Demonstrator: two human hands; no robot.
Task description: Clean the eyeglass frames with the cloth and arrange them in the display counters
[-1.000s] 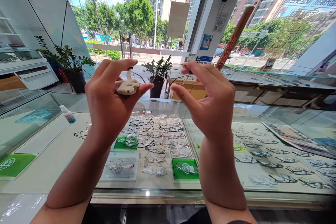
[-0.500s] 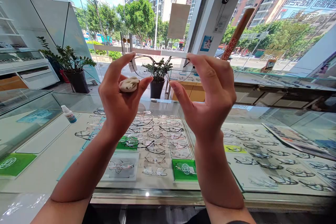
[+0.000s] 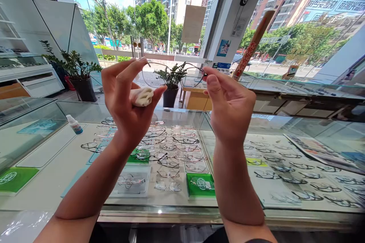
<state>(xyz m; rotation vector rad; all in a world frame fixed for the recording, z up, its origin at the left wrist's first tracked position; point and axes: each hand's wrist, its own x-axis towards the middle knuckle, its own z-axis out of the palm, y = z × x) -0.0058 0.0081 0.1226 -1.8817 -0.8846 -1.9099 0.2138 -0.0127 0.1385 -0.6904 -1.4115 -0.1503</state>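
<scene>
Raised at eye level between both hands is a pair of eyeglasses with thin dark rims and clear lenses. My left hand steadies its left side, index fingertip near the upper rim and thumb near the lower. A crumpled off-white cloth is tucked in that same hand, against the palm side. At the other end, my right hand pinches the right outer corner of the frame between thumb and fingers. The temples are mostly hidden or hard to make out.
Below is a glass display counter holding rows of eyeglasses. A white spray bottle stands at left. Green cards lie among the frames, and a magazine lies at right. A potted plant stands beyond.
My right thumb has risen from the lens's lower rim, and the fingers now pinch the frame's right corner. My left hand has shifted slightly left, its fingers more bent.
</scene>
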